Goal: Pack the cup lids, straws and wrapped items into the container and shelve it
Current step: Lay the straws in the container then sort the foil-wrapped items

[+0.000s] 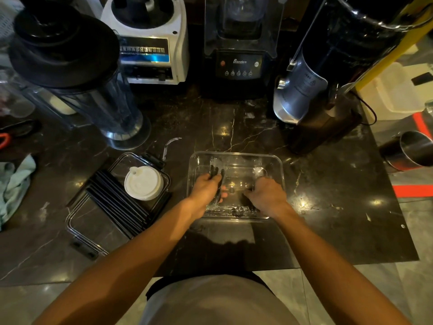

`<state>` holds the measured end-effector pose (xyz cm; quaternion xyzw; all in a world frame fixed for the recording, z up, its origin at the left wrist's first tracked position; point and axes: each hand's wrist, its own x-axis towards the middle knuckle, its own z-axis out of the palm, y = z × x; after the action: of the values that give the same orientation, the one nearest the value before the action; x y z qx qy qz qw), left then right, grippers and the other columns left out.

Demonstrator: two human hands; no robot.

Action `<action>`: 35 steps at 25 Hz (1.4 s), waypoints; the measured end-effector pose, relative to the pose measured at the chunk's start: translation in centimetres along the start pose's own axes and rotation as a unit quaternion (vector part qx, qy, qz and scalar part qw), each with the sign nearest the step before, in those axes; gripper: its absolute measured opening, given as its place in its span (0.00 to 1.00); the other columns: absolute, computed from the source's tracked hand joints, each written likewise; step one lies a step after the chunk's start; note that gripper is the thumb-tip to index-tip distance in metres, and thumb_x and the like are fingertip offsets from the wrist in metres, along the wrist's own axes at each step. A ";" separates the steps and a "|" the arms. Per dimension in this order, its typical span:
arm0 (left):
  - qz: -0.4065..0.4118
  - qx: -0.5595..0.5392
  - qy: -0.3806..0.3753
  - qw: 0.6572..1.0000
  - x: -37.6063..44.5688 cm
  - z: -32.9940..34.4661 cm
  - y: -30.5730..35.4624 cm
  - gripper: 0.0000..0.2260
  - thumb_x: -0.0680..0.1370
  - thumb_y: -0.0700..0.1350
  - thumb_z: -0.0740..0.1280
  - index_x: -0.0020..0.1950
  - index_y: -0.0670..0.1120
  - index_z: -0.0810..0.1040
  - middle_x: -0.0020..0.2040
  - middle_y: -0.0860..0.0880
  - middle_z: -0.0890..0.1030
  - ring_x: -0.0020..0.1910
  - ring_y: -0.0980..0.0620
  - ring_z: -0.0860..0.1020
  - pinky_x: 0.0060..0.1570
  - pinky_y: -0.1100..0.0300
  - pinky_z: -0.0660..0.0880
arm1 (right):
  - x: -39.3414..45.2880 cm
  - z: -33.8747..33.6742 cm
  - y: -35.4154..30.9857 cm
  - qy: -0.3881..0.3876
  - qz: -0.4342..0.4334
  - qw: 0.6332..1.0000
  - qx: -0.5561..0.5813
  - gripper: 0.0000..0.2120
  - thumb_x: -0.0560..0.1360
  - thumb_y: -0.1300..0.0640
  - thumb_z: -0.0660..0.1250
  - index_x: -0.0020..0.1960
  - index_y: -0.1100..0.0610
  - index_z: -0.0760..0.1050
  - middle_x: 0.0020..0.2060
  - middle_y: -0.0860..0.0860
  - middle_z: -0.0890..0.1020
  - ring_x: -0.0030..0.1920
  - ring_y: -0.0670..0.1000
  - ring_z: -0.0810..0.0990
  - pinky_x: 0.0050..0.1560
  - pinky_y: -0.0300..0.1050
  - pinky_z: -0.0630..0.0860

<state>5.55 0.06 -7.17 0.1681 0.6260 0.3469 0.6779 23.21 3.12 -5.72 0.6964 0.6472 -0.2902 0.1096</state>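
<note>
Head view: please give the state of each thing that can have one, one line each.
Clear plastic container: uncovered, both hands inside.
Clear container lid: off, flat on counter.
White cup lids: stacked on it.
Black straws: lying across it.
Left hand: grips dark wrapped items.
Right hand: curled; hold unclear.

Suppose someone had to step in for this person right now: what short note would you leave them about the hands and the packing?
Left hand: inside the clear plastic container, gripping black wrapped items.
Right hand: also in the container, fingers curled down; whether it holds anything is unclear.
Some clear-wrapped items lie along the container's near wall.
Still outside, to the left: the white cup lids stacked on the clear clip-lock container lid, with the black straws lying across that lid.
Done: wrapped items going in.
Left: pack lids and straws, close, shelve.
</note>
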 end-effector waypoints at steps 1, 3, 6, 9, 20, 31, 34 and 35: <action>0.001 0.004 -0.003 1.000 0.1 -0.1 -0.1 0.08 0.86 0.46 0.63 0.61 0.44 0.76 0.43 0.47 0.82 0.37 0.53 0.82 0.36 0.60 0.79 | 0.1 0.2 -0.2 0.015 0.002 1.000 0.005 0.08 0.79 0.54 0.72 0.52 0.59 0.79 0.46 0.53 0.84 0.47 0.55 0.85 0.47 0.47 0.81; 0.003 0.016 -0.005 1.000 0.0 -0.3 0.0 0.05 0.85 0.43 0.64 0.59 0.44 0.77 0.43 0.47 0.81 0.38 0.53 0.81 0.36 0.61 0.79 | 0.5 0.6 -0.5 0.016 0.009 1.000 0.022 0.05 0.78 0.57 0.73 0.50 0.58 0.78 0.47 0.53 0.83 0.47 0.54 0.84 0.43 0.44 0.77; -0.002 0.024 -0.003 1.000 0.0 -0.6 0.1 0.02 0.84 0.40 0.65 0.56 0.44 0.78 0.44 0.47 0.81 0.41 0.53 0.81 0.39 0.61 0.80 | 0.9 0.4 -0.6 -0.022 0.017 0.998 0.054 0.08 0.78 0.62 0.71 0.41 0.57 0.77 0.40 0.52 0.82 0.40 0.50 0.82 0.37 0.42 0.75; -0.010 0.021 -0.001 1.000 0.0 -0.6 0.3 0.03 0.84 0.41 0.66 0.56 0.43 0.78 0.45 0.46 0.83 0.44 0.52 0.82 0.43 0.60 0.80 | 0.9 -0.5 -0.3 -0.057 0.016 0.992 0.115 0.10 0.78 0.63 0.70 0.39 0.55 0.75 0.37 0.52 0.81 0.38 0.50 0.82 0.37 0.42 0.75; -0.029 0.026 0.017 0.999 0.0 -0.1 0.7 0.07 0.84 0.40 0.65 0.61 0.43 0.78 0.50 0.46 0.84 0.47 0.52 0.81 0.42 0.61 0.79 | 0.4 -2.0 -0.1 -0.100 0.033 0.934 0.341 0.05 0.81 0.58 0.71 0.47 0.56 0.78 0.40 0.56 0.82 0.32 0.48 0.81 0.33 0.42 0.82; -0.057 0.036 0.000 0.998 0.2 0.2 0.6 0.05 0.84 0.42 0.66 0.57 0.45 0.80 0.53 0.44 0.87 0.52 0.49 0.85 0.51 0.52 0.82 | 1.6 1.3 -2.5 -0.078 0.098 0.906 0.405 0.06 0.81 0.65 0.68 0.58 0.63 0.78 0.46 0.58 0.84 0.34 0.50 0.83 0.34 0.43 0.84; -0.063 0.043 -0.006 0.997 0.3 0.2 0.5 0.06 0.84 0.41 0.64 0.58 0.44 0.80 0.52 0.45 0.87 0.51 0.51 0.85 0.52 0.54 0.81 | 1.0 1.0 -2.1 -0.110 0.105 0.864 0.480 0.06 0.80 0.65 0.70 0.56 0.60 0.78 0.43 0.57 0.84 0.33 0.48 0.81 0.32 0.41 0.83; -0.066 0.038 -0.008 0.997 0.3 0.2 0.5 0.07 0.84 0.40 0.64 0.60 0.44 0.80 0.52 0.45 0.88 0.51 0.51 0.85 0.52 0.55 0.81 | 0.9 0.8 -1.7 -0.124 0.106 0.855 0.492 0.05 0.80 0.65 0.70 0.56 0.60 0.79 0.41 0.55 0.83 0.32 0.47 0.80 0.32 0.40 0.83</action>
<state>5.62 0.66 -7.00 0.1552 0.6430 0.2760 0.6973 21.33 3.71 -6.43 0.6818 0.3231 -0.6416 -0.1383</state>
